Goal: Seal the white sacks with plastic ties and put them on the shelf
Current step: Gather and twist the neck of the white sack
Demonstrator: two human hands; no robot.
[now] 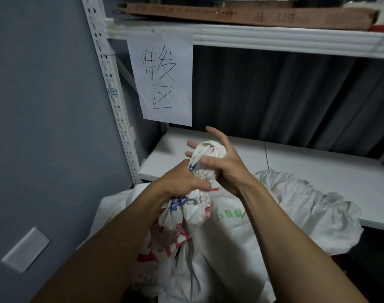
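White sack [186, 226], red and blue print, stands just in front of the shelf [317, 169], against its lower board's front edge. Left hand [184, 182] clenched round the gathered neck. Right hand [224, 167] wraps the bunched top just above, thumb pressed on the cloth, forefinger lifted. Second sack [307, 202], mouth open and crumpled, leans on the shelf's front edge. Paper sign [165, 77] hangs from the shelf's upper rail. Cardboard box [241, 14] lies on the upper tier.
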